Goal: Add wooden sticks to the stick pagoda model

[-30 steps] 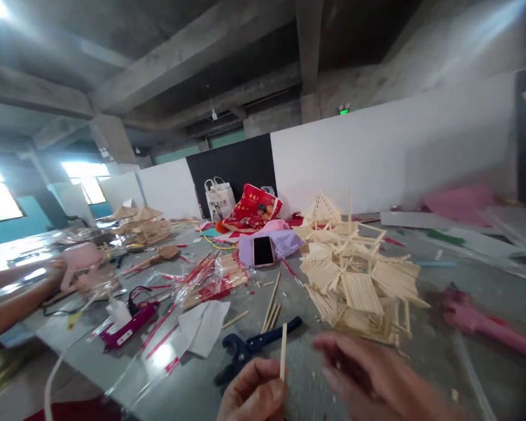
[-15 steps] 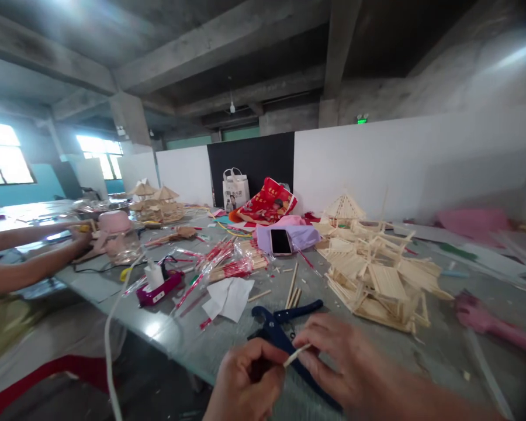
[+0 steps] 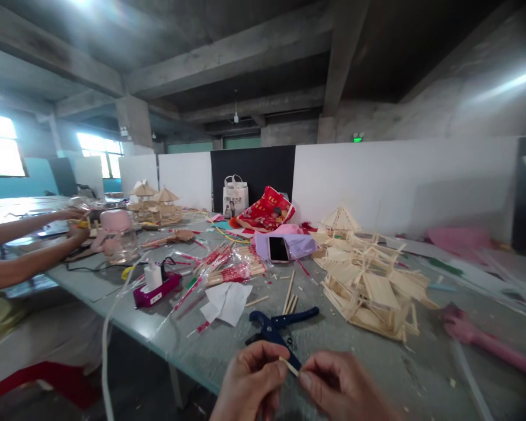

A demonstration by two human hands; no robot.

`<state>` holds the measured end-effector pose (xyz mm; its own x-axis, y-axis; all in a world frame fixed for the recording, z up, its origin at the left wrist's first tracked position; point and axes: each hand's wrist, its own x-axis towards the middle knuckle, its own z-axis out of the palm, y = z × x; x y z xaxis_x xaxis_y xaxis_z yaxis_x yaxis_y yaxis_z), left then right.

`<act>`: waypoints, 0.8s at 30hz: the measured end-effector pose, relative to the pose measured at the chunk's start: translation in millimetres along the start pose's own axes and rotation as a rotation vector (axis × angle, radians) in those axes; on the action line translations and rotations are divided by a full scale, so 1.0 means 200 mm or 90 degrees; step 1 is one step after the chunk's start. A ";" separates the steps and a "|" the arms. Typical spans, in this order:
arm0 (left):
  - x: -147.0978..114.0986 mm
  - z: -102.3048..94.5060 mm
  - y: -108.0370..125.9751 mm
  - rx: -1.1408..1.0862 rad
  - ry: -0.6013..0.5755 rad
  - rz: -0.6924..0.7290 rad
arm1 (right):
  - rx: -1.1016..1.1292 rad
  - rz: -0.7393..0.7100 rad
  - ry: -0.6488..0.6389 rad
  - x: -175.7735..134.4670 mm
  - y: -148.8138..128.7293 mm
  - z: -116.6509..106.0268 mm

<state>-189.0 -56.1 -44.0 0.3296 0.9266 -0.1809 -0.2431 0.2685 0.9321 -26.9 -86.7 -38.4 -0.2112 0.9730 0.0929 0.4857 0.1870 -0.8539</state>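
A short pale wooden stick (image 3: 290, 367) spans the gap between my two hands at the front of the table. My left hand (image 3: 255, 377) pinches one end between thumb and fingers. The other end is at the fingertips of my right hand (image 3: 335, 383), which are closed on it. Just beyond my hands lies a dark blue cutter (image 3: 275, 327) with its handles spread, partly hidden by them. Several loose sticks (image 3: 290, 298) rest behind the cutter. To the right stands a model building (image 3: 372, 286) made of similar sticks, with a pointed roof behind it.
White paper (image 3: 226, 303), plastic-wrapped stick bundles (image 3: 234, 266) and a purple power strip (image 3: 156, 289) lie leftward. A phone (image 3: 279, 249) rests on purple cloth. A pink hot glue gun (image 3: 477, 339) is at the right. Another person's arms (image 3: 35, 254) reach in from the left beside a bottle (image 3: 119, 240).
My right hand has moved down and nearer to me, uncovering more of the cutter. The stick has turned, its right end now lower than its left. The view has shifted slightly.
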 end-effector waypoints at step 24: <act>-0.04 -0.17 0.04 0.021 0.137 0.179 | -0.661 -0.052 -0.148 0.31 -0.03 -0.08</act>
<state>-224.1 -53.7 -46.0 0.0526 0.9983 0.0256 -0.2657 -0.0108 0.9640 -28.7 -24.8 -19.0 -0.3786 0.9234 -0.0633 0.9248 0.3802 0.0153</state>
